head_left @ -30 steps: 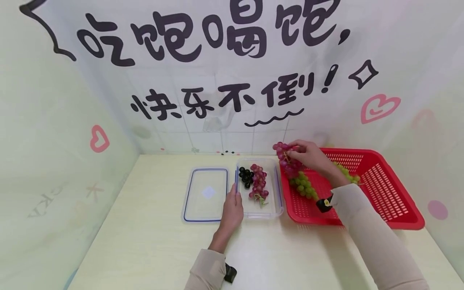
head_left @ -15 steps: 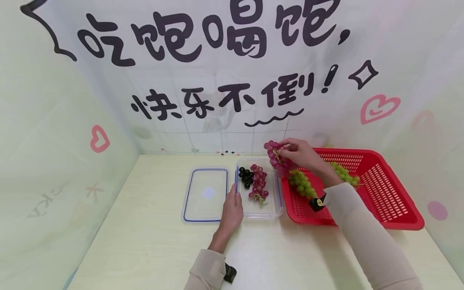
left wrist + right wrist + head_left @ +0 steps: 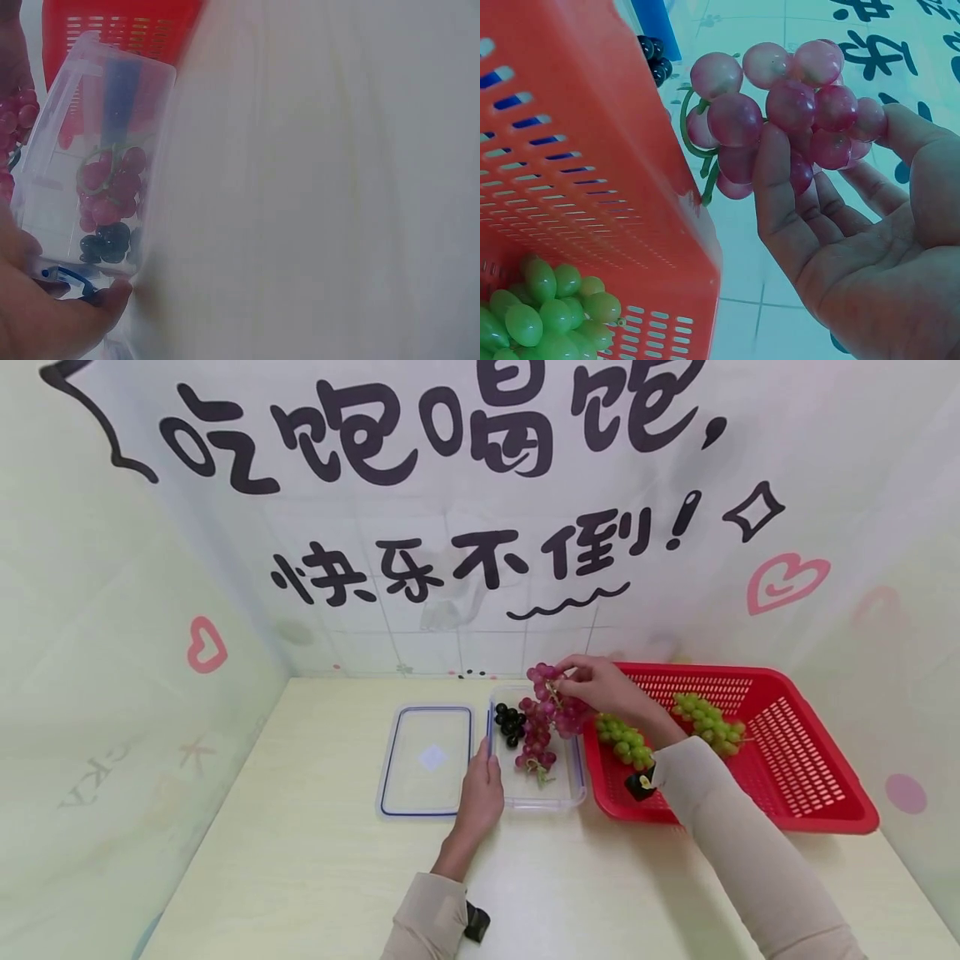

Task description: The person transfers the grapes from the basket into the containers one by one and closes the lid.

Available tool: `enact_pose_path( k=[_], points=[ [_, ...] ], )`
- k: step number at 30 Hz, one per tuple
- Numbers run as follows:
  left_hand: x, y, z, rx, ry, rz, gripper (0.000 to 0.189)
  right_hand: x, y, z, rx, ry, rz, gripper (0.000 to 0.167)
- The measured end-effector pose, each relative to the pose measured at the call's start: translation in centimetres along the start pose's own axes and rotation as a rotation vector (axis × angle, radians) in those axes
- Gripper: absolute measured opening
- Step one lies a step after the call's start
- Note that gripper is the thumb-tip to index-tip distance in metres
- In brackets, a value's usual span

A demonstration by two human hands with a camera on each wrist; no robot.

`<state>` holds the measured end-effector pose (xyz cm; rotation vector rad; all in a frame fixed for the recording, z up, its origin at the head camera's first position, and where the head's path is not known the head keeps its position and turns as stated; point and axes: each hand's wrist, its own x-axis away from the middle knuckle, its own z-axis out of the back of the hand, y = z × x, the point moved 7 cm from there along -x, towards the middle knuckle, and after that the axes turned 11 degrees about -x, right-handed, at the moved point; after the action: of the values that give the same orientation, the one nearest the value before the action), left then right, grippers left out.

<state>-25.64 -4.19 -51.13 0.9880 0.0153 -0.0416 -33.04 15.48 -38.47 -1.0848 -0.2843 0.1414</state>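
Observation:
My right hand [image 3: 606, 687] holds a bunch of red grapes [image 3: 566, 712] by its upper part, above the right side of a clear plastic food container [image 3: 558, 789]. In the right wrist view, fingers and thumb curl round the red grapes [image 3: 791, 105]. Inside the container lie a second bunch of red grapes [image 3: 536, 747] and a small bunch of black grapes [image 3: 511, 724]. My left hand [image 3: 480, 793] grips the container's left side. The left wrist view shows thumb and fingers pinching the container [image 3: 45, 187] near a blue-sealed clip.
Right of the container stands a red plastic basket [image 3: 772, 777] with two green bunches, the nearer green grapes [image 3: 625, 742] and the farther green grapes [image 3: 708, 722]. A clear lid [image 3: 426, 785] with a blue seal lies left on the pale table [image 3: 300, 860]. A printed wall sheet rises behind.
My right hand has carried the red grapes leftward from over the basket's left edge to over the container. The left hand stays on the container's side.

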Motion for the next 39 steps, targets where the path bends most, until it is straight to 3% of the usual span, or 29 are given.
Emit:
enact_pose_path(
  k=[9, 39],
  points=[
    [-0.2, 0.0, 0.1, 0.003, 0.003, -0.002, 0.051, -0.2, 0.0, -1.2, -0.018, -0.036, 0.040, 0.031],
    [0.0, 0.0, 0.1, 0.007, 0.014, -0.009, 0.049, 0.4, 2.0, -4.7, -0.054, -0.241, -0.138, 0.034]
  ],
)
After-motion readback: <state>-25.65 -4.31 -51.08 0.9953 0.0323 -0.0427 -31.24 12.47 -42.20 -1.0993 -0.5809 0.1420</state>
